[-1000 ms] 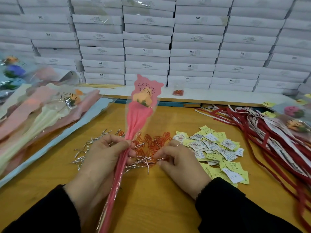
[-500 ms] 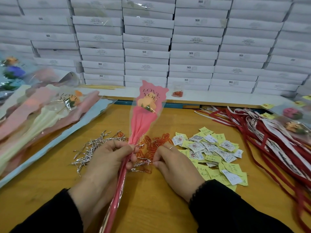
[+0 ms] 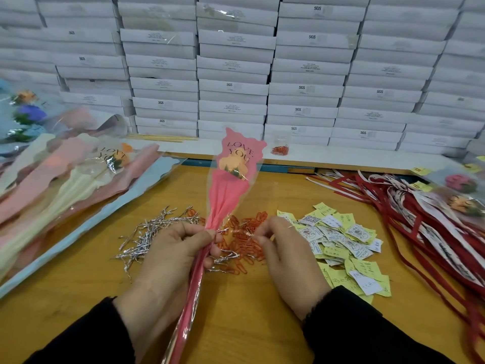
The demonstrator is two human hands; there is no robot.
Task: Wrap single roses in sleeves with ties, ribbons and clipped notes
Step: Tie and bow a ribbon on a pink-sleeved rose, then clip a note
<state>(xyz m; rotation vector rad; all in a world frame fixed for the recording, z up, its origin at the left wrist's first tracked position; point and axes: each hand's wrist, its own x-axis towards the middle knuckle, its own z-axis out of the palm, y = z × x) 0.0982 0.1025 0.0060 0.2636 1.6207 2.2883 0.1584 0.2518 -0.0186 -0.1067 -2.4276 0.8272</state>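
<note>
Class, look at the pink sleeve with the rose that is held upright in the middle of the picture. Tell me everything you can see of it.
The pink sleeve is a long cone with a clear glossy front, a pink backing and a wavy top edge, printed "LOVE YOU". An orange rose with green leaves sits inside near the top. It stands almost upright, leaning slightly right, above the wooden table. The left hand grips its gathered neck; the right hand pinches a silver tie at that neck.

A wall of flat white cardboard boxes [image 3: 236,85], many printed "SGS", is stacked in columns behind the yellow wooden tabletop [image 3: 236,311]. Thin pale wooden sticks [image 3: 162,138] lie on the white ledge [image 3: 341,156] at the foot of the boxes.
</note>
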